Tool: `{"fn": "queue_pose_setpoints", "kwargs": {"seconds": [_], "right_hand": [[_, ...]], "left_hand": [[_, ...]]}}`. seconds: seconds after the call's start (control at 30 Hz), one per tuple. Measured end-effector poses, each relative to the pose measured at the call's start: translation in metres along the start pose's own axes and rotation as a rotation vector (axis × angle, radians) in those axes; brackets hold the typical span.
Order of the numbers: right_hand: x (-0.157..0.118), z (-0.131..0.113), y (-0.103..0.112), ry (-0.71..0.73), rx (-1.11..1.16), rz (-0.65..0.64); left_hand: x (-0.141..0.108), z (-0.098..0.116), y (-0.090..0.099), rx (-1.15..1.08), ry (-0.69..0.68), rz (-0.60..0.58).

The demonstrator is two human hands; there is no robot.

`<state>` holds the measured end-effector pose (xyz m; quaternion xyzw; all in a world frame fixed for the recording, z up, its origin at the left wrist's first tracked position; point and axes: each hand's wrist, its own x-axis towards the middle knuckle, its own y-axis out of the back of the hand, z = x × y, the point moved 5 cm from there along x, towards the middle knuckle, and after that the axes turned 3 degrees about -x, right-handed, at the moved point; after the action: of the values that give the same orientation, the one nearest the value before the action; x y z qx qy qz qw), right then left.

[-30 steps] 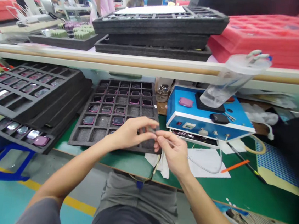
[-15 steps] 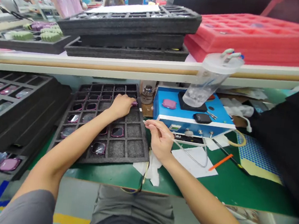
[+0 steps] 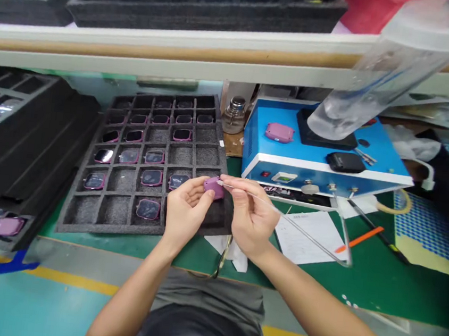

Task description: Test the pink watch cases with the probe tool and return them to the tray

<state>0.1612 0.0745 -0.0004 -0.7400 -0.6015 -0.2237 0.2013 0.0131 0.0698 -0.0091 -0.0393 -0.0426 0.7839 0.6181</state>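
- Left hand [image 3: 186, 209]: thumb and fingers pinch the purple watch case [image 3: 213, 189] above the near right part of the black tray [image 3: 114, 228]; a loose pinch could let it slip.
- Right hand [image 3: 254, 219]: fingers close around the thin clear tube [image 3: 313, 237], its tip at the case's upper edge; contact I cannot tell. Pressing hard might scratch or tilt the case.
- Watches [image 3: 148, 209] lie screens up in the tray; a dropped case could strike one.
- The tube's slack bends near the orange stick [image 3: 363, 237]; a snag there could drag the tip aside.
- It appears to run to the blue box [image 3: 253, 145]; a hard tug might jolt the second purple case [image 3: 279, 132] on top.
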Motion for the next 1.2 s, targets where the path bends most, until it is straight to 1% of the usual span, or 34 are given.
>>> {"fn": "queue_pose_setpoints", "kwargs": {"seconds": [0.1,0.27,0.4,0.73,0.9,1.2], "right_hand": [[0.002,0.004,0.0,-0.022,-0.014,-0.007],[0.004,0.006,-0.001,-0.013,-0.046,-0.046],[0.004,0.008,-0.002,-0.014,-0.027,-0.06],[0.002,0.009,-0.002,-0.039,-0.015,-0.05],[0.001,0.012,-0.002,-0.061,0.007,-0.05],[0.001,0.013,-0.002,-0.057,0.025,-0.056]], "left_hand": [[0.002,-0.002,0.0,-0.007,-0.005,0.015],[0.0,-0.002,0.001,-0.016,-0.013,0.026],[-0.001,-0.002,0.001,-0.016,-0.036,0.031],[-0.003,-0.004,0.001,-0.028,-0.023,0.028],[-0.003,-0.001,0.0,-0.034,-0.045,0.031],[-0.004,0.0,-0.001,-0.04,-0.057,0.031]]}}
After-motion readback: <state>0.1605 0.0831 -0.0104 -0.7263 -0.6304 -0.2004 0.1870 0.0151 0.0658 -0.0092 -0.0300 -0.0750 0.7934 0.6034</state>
